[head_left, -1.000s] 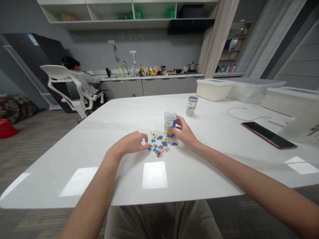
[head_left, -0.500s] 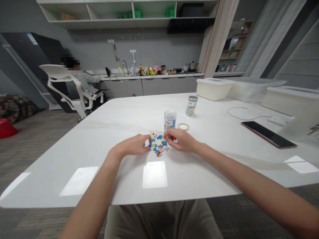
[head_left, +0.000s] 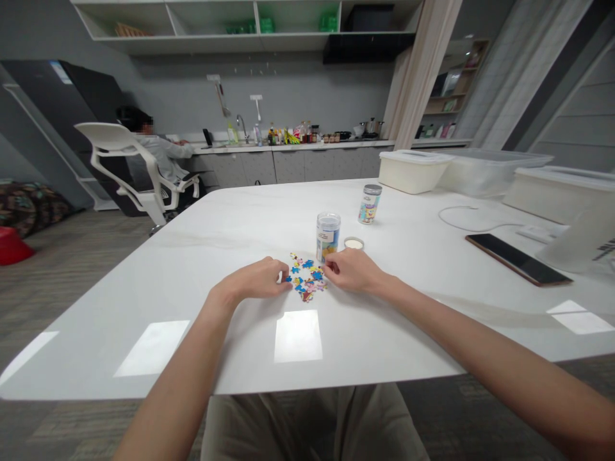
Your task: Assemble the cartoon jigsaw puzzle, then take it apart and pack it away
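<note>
Small colourful jigsaw puzzle pieces (head_left: pixel 307 288) lie in a loose cluster on the white table (head_left: pixel 230 230). My left hand (head_left: pixel 257 279) rests at the cluster's left side, thumb and index finger curled around a blue puzzle piece (head_left: pixel 289 279). On the right side, my right hand (head_left: pixel 353 269) has its fingers pinched together at a small puzzle piece (head_left: pixel 321 268), mostly hidden by the fingertips. Just behind that hand stands an uncapped clear jar (head_left: pixel 328 237) with a printed label. Its round lid (head_left: pixel 354 243) lies to the right of it.
Farther back stands a capped cartoon-print jar (head_left: pixel 369 204). To the right are a phone (head_left: pixel 517 258), a white cable (head_left: pixel 461 224) and lidded plastic boxes (head_left: pixel 413 171). A person (head_left: pixel 163 157) sits on a white chair (head_left: pixel 113 150) near the kitchen counter.
My right hand has shifted slightly right and its fingers have closed tighter, uncovering more of the jar's label. My left hand has barely moved.
</note>
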Action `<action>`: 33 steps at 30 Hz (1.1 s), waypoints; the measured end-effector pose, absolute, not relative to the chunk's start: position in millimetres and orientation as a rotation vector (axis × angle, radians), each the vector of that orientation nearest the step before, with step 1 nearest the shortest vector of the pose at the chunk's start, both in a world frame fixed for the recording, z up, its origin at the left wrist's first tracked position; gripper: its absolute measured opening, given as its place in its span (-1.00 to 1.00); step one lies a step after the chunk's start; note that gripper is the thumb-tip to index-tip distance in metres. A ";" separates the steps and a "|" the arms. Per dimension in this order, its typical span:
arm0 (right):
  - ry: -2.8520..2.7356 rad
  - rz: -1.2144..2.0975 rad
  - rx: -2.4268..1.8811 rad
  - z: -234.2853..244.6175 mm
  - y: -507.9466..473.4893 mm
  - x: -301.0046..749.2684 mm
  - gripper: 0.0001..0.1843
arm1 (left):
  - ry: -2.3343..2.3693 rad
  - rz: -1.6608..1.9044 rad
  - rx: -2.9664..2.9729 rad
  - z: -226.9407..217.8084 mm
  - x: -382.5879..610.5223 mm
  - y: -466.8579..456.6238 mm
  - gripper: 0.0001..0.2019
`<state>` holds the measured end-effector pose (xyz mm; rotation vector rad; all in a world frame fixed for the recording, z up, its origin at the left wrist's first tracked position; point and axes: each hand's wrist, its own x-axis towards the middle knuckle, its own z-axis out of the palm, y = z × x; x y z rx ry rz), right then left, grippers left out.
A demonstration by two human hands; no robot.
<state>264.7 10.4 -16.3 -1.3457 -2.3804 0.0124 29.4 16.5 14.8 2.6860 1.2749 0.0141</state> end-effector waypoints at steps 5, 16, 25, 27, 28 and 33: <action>-2.422 0.155 -1.401 -13.4 11.3 265.2 -0.72 | 1.270 -0.002 2.695 16.0 30.8 15.5 -0.77; -2.237 0.405 -1.538 -2.3 16.2 272.5 -0.65 | 1.345 -0.128 2.620 20.0 36.8 13.3 -0.53; -2.478 0.346 -1.396 -10.3 12.3 262.7 -0.72 | 1.344 -0.112 2.544 14.0 40.8 16.0 -0.50; -2.479 0.338 -1.368 -12.0 12.0 262.6 -0.74 | 1.360 -0.115 2.544 13.8 39.2 17.1 -0.55; -2.480 0.334 -1.355 -12.6 12.1 262.9 -0.76 | 1.369 -0.117 2.554 13.9 38.2 17.5 -0.58; -2.468 0.342 -1.273 -15.3 13.1 264.8 -0.76 | 1.408 -0.094 2.602 15.6 34.5 17.4 -0.61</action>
